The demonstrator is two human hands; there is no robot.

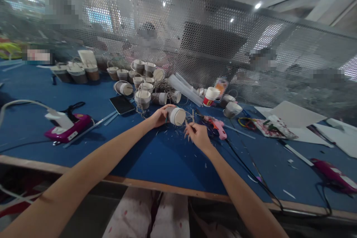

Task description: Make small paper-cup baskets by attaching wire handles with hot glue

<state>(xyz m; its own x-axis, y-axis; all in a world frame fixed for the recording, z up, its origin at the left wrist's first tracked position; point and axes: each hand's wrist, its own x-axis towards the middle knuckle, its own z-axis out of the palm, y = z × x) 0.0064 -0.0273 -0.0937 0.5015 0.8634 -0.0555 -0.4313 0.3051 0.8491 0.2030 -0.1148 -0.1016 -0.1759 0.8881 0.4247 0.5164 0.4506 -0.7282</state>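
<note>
My left hand (160, 116) is closed round a small white paper cup (176, 116) lying on its side, its open mouth turned toward my right. My right hand (198, 135) sits just right of the cup with its fingers pinched on a thin strand of twine (189, 119) that runs to the cup. Both hands hover over the blue table (156, 156), where short twine scraps lie scattered.
A pile of twine-wrapped cups (143, 81) stands behind my hands with a phone (122, 104) beside it. A pink glue gun (217, 125) lies to the right, a magenta one (68, 128) to the left, another (333, 174) far right. White sheets (295, 117) lie back right. Perforated metal screen behind.
</note>
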